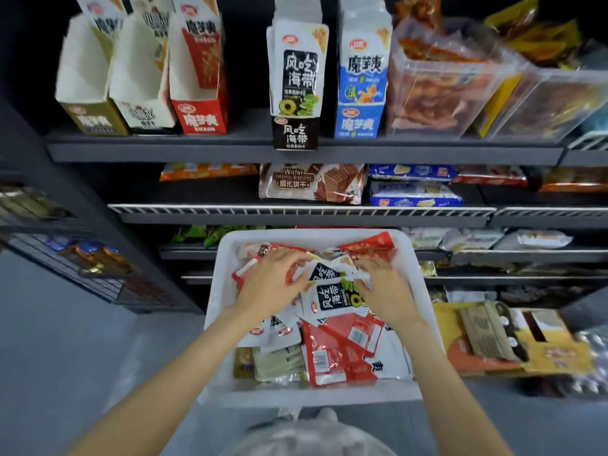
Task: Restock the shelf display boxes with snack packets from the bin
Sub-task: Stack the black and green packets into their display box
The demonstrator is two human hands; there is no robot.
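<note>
Fingers of the left hand [273, 281] and right hand [383, 284] pinch black-and-white packets [332, 291] atop the heap in the bin [217, 291]. Light, slippery foil, probably; best gripped flat by the edges, bound for the black box [295, 131].

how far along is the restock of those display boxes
Done: the black box and blue box stand full. In hand: both hands gather black-and-white packets in the bin. Left: gold, white and red boxes look nearly empty.
</note>
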